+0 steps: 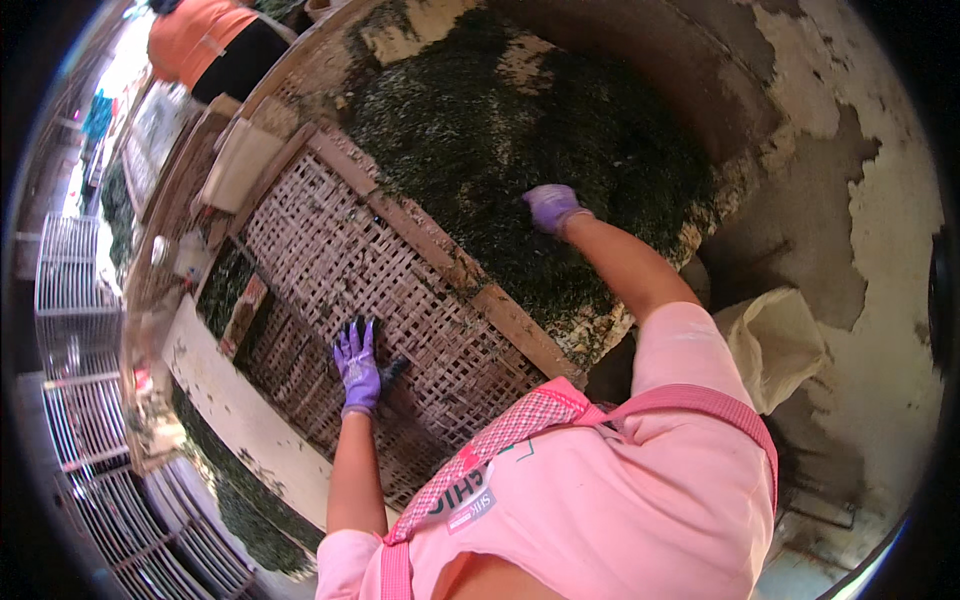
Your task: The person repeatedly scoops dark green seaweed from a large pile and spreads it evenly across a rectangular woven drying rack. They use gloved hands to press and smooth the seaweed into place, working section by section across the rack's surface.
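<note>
My left hand (358, 369), in a purple glove with dark fingertips, hovers over or rests on a woven bamboo screen (322, 217) in a wooden frame; which of the two I cannot tell. Its fingers are spread and hold nothing. Bits of leaf cling to the weave. My right hand (555, 208), also in a purple glove, is at a large heap of dark green shredded leaves (465, 127) beyond the screen. Its fingers look curled and point into the heap, so whether they grip any leaves is hidden.
A curved wall (697, 82) bounds the heap. A wooden bar (517, 330) edges the screen. Left of it lie a pale board (247, 412) and metal racks (79, 262). An open cloth sack (772, 345) stands at right. Another person (202, 45) in orange is at upper left.
</note>
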A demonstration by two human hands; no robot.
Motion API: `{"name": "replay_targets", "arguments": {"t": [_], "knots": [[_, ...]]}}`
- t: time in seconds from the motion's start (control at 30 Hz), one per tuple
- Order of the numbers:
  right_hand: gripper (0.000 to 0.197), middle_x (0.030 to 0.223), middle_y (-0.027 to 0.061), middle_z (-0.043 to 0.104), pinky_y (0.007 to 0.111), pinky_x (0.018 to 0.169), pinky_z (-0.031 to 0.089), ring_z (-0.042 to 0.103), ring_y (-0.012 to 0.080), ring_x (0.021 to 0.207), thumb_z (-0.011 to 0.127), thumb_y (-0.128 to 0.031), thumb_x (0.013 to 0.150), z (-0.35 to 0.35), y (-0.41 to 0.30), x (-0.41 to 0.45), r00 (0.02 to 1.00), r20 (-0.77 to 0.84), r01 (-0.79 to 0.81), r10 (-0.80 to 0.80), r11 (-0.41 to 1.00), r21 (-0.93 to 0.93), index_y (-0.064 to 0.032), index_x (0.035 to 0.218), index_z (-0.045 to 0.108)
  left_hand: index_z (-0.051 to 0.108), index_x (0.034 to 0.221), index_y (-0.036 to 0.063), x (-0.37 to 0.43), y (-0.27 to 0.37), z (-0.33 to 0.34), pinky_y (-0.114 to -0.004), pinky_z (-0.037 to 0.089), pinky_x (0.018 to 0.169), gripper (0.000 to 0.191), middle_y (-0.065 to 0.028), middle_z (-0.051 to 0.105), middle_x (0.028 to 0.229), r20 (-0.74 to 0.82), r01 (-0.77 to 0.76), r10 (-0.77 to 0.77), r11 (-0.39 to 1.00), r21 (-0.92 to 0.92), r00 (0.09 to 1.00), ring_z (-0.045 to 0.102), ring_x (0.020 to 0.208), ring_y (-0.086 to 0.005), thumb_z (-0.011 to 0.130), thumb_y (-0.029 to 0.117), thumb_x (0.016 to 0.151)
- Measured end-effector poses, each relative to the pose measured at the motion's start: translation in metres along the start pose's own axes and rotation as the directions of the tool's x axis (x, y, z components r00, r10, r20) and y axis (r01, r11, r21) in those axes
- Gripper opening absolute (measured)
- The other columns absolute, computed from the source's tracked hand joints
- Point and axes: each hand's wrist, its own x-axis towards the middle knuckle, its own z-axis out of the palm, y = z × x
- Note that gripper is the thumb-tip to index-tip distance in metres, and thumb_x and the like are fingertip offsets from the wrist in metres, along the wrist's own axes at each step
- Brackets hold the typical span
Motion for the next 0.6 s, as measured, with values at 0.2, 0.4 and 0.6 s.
{"name": "replay_targets", "arguments": {"t": [0.2,0.4,0.6], "knots": [[0.044,0.122,0.0122,0.061,0.038,0.095,0.048,0.060,0.0295,0.109,0.058,-0.005,0.077,-0.120,0.022,-0.063,0.827,-0.528,0.213,-0.192,0.977,-0.022,-0.0138,0.121,0.061,0.025,0.149,0.0234,0.003,0.007,0.001,-0.051,0.014,0.114,0.098,-0.0136,0.026,0.152,-0.067,-0.032,0.028,0.998,-0.062,0.997,0.021,0.141,-0.0361,0.070,0.060,0.070],[0.040,0.107,0.0090,0.065,0.039,0.083,0.052,0.064,0.0268,0.096,0.055,-0.002,0.082,-0.272,-0.003,-0.139,0.426,-0.728,0.269,-0.537,0.843,-0.465,-0.0146,0.119,0.061,0.028,0.148,0.0172,0.005,0.052,-0.039,-0.049,0.016,0.115,0.081,-0.0184,0.026,0.153,0.140,0.175,-0.158,0.977,-0.120,0.977,0.022,0.141,-0.0383,0.069,0.036,0.081],[0.019,0.086,0.0019,0.064,0.028,0.064,0.050,0.061,0.0138,0.074,0.048,-0.016,0.092,-0.392,-0.070,-0.216,0.279,-0.750,0.227,-0.600,0.800,-0.556,-0.0142,0.102,0.064,0.022,0.145,-0.0038,0.065,0.194,-0.292,-0.038,0.022,0.116,0.074,-0.0216,0.026,0.150,-0.827,-0.831,0.248,0.400,-0.387,0.505,0.030,0.137,-0.0296,0.055,0.038,0.093]]}}
